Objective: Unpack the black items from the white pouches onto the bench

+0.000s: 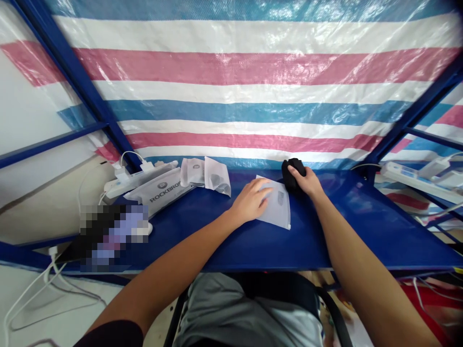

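Translucent white plastic zip bag [278, 205] lies on the blue desk [231, 248], right of middle, under the left hand's [251, 199] loosely spread fingers; its slider corner points near-right, its long axis partly covered. Just beyond its far-right edge, the right hand [306, 180] grips a rounded black object [291, 176], elongated near to far.
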`<action>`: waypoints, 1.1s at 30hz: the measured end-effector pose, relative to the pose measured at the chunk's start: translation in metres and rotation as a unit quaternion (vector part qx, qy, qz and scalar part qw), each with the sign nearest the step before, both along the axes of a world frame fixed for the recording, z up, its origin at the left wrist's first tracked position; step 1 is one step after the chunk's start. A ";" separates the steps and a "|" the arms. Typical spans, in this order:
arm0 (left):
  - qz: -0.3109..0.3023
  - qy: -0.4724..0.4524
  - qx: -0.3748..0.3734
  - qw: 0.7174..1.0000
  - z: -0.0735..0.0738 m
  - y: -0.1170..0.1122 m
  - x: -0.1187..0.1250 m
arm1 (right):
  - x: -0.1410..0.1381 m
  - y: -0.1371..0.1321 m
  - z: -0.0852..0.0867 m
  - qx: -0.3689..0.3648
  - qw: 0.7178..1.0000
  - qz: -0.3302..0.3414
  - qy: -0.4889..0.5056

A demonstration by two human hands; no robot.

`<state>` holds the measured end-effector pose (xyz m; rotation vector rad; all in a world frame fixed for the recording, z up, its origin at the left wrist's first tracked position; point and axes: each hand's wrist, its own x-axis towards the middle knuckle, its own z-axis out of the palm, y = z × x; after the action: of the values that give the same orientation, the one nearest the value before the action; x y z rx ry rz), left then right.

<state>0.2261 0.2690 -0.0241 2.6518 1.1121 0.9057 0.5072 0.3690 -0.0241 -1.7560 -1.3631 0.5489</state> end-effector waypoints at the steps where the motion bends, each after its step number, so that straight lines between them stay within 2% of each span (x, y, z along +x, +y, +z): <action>1: -0.042 0.004 -0.011 0.999 0.001 0.000 0.000 | -0.001 -0.001 0.002 -0.001 1.000 0.015 0.005; 3: -0.102 0.013 -0.049 0.993 0.001 0.001 -0.001 | 0.001 -0.002 0.004 -0.017 0.998 0.048 0.044; 5: -0.113 0.016 -0.075 0.991 0.002 0.003 -0.002 | 0.006 -0.003 0.003 -0.040 0.993 0.074 0.082; 7: -0.077 0.022 -0.078 0.994 0.003 0.006 -0.005 | 0.013 -0.001 0.001 -0.057 0.990 0.080 0.104; 9: -0.016 0.030 -0.071 0.997 0.006 0.009 -0.009 | 0.021 0.002 -0.003 -0.063 0.990 0.070 0.108; 11: 0.049 0.044 -0.060 0.996 0.008 0.012 -0.012 | 0.028 0.006 -0.007 -0.043 0.996 0.042 0.063; 13: 0.100 0.066 -0.045 0.992 0.006 0.013 -0.014 | 0.035 0.009 -0.010 0.020 0.999 0.002 -0.026; 15: 0.120 0.084 -0.037 0.989 0.001 0.013 -0.015 | 0.040 0.010 -0.011 0.097 0.988 -0.036 -0.111; 17: 0.109 0.084 -0.049 0.989 -0.006 0.013 -0.015 | 0.041 0.009 -0.010 0.145 0.976 -0.047 -0.156; 19: 0.095 0.082 -0.078 0.989 -0.012 0.012 -0.015 | 0.040 0.006 -0.005 0.131 0.977 -0.023 -0.166; 22: 0.091 0.086 -0.124 0.984 -0.017 0.011 -0.014 | 0.033 0.000 0.003 0.064 0.985 0.032 -0.156; 26: 0.098 0.070 -0.149 0.982 -0.016 0.012 -0.013 | 0.024 -0.004 0.006 0.103 0.969 0.085 -0.206; 31: 0.106 0.080 -0.143 0.981 -0.014 0.015 -0.016 | 0.022 0.002 -0.001 0.087 0.959 0.080 -0.259; 33: 0.105 0.078 -0.144 0.981 -0.014 0.016 -0.017 | 0.023 0.001 0.003 0.114 0.960 0.069 -0.247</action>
<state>0.2087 0.2854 -0.0376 2.4340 1.4568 0.5225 0.5298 0.3702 -0.0212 -1.6747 -1.8211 0.0107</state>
